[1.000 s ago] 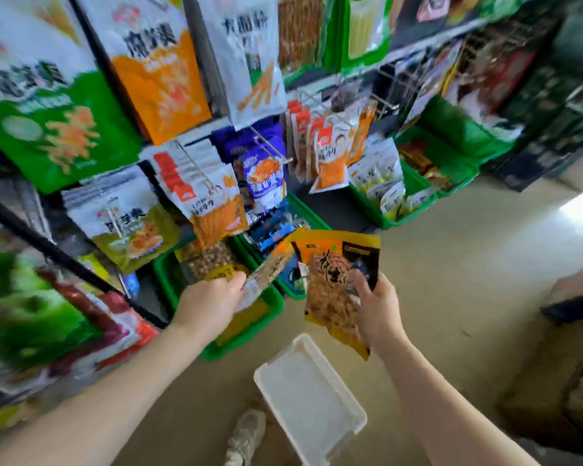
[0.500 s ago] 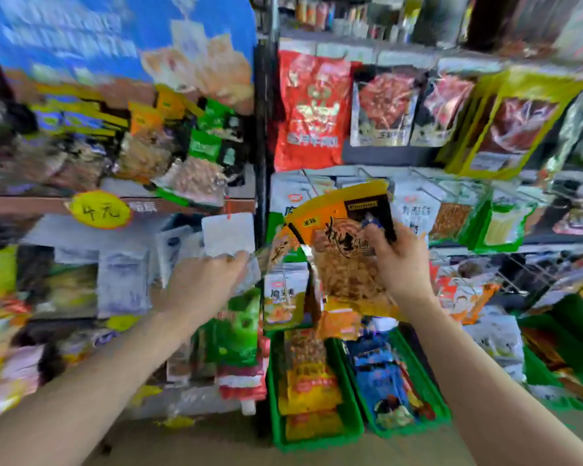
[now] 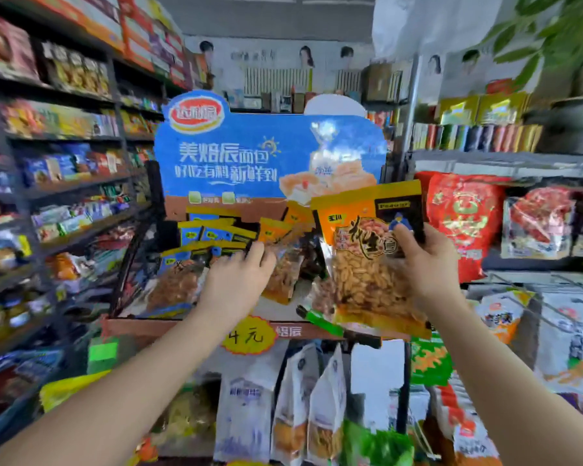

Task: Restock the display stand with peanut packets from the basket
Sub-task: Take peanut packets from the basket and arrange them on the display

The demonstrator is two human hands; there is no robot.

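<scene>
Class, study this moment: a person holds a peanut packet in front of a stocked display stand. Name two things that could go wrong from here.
1. The right hand pinches the peanut packet by one upper edge only, so it could slip or swing.
2. The left hand presses among leaning packets in the display stand; pushing more in might topple them over the low front lip.

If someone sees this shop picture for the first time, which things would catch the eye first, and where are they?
Probably the big blue display header, centre, above a tray of peanut packets. Next, the orange peanut packet held up by the right hand just right of centre, while the left hand reaches into the tray. A bright red bag on the right shelf and the yellow price tag under the tray also stand out.
</scene>
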